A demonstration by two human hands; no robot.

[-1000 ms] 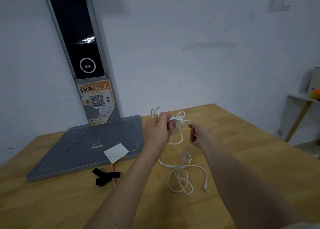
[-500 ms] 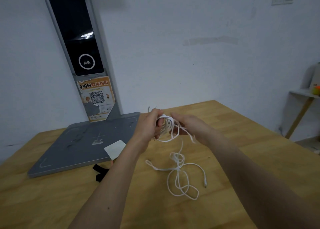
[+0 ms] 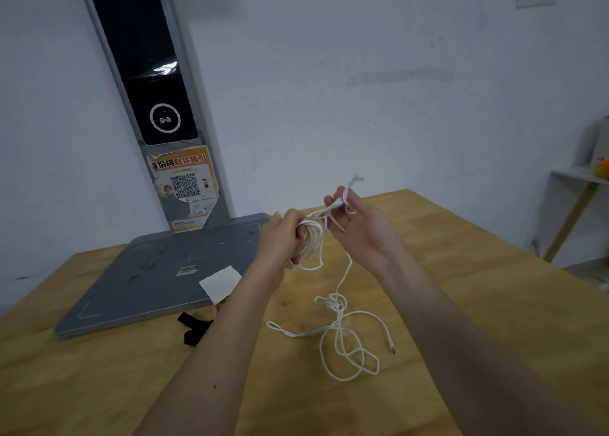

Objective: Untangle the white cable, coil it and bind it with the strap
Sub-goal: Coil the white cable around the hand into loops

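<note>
Fingers (image 3: pixel 296 224) of the left hand (image 3: pixel 281 241) are curled tight around a small bundle of loops of the white cable (image 3: pixel 342 333), so the loops inside the fist are mostly hidden. A strand is pinched between thumb and fingertips of the right hand (image 3: pixel 361 228), raised just beside the left; what is pinched is blurred and is perhaps a doubled-over bend. From there the cable is seen dropping to the wooden table (image 3: pixel 478 304), where a knot and several loose loops lie, with a connector at the free end. A black strap (image 3: pixel 192 328) lies on the table, partly covered by the left forearm, near the grey base plate (image 3: pixel 158 271) whose upright is cut off at the top.
</note>
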